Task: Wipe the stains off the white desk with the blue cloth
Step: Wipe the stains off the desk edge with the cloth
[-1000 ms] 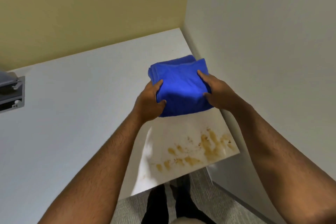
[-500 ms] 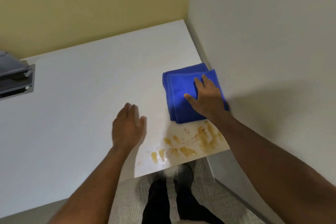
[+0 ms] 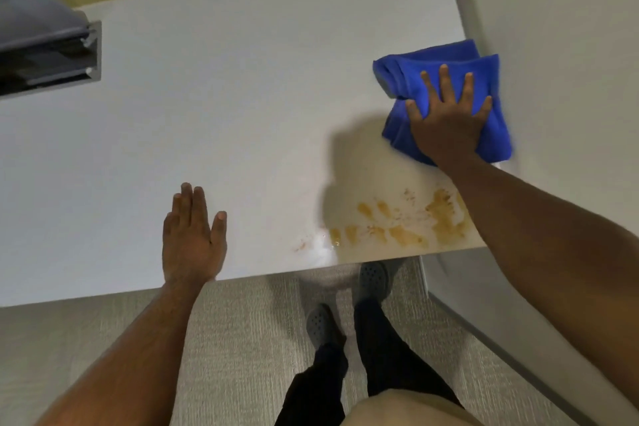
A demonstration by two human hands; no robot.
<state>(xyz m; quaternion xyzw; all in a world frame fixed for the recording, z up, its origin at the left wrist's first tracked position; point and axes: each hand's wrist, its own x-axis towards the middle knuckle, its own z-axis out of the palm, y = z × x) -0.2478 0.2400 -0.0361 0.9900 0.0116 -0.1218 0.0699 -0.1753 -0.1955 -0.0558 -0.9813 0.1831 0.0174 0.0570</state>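
Note:
The folded blue cloth (image 3: 408, 78) lies on the white desk (image 3: 242, 97) at its right side, next to the wall. My right hand (image 3: 447, 114) presses flat on the cloth with fingers spread. Yellow-brown stains (image 3: 408, 221) mark the desk's front right corner, just in front of the cloth and partly under my right forearm. My left hand (image 3: 193, 235) rests flat and empty on the desk near its front edge, well left of the stains.
A grey device (image 3: 45, 52) sits at the desk's far left. A white wall (image 3: 553, 28) borders the desk on the right, a yellow wall at the back. My legs and grey shoes (image 3: 373, 278) stand on carpet below the front edge.
My left hand let go of the cloth and settled flat on the desk to the left. My right hand laid the cloth down and now presses on it.

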